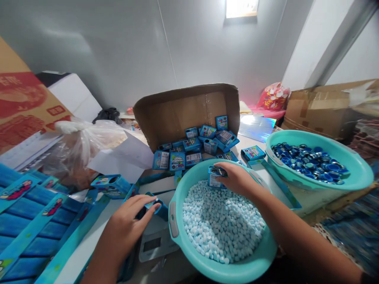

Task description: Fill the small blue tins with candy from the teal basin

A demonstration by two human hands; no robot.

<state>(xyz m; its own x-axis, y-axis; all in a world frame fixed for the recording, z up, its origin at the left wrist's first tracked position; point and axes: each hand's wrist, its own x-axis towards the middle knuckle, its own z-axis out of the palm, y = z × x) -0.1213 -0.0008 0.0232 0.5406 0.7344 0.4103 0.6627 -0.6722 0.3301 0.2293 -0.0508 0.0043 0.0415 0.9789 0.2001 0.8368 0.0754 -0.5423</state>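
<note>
A teal basin (177,221) stood on the worktop (89,240) directly before the person, holding a heap of small pale-blue tablets (220,225). A second teal basin (358,173) stood to its right, just beside it, holding dark-blue round caps (308,161). Behind both, an open cardboard carton (177,114) lay on its side, its mouth towards the person, with small blue printed boxes (189,152) spilling out of it onto the worktop.

The right hand (237,179) was over the far rim of the near basin, its fingers (223,173) closed around one small blue box (214,178). That box sat upright, open end upward, its base just above or touching the tablets; which of the two could not be told.

The left hand (130,221) lay on the worktop left of the near basin, fingers (152,209) loosely curled on another small blue box (158,207). This box lay on its side, long axis running left to right, beside the basin's rim. Whether it was gripped or merely touched could not be told. A digital scale (154,244) sat just below that hand.

Flat blue printed card sheets (26,221) were stacked at far left, and a clear plastic bag (79,146) lay behind them.
</note>
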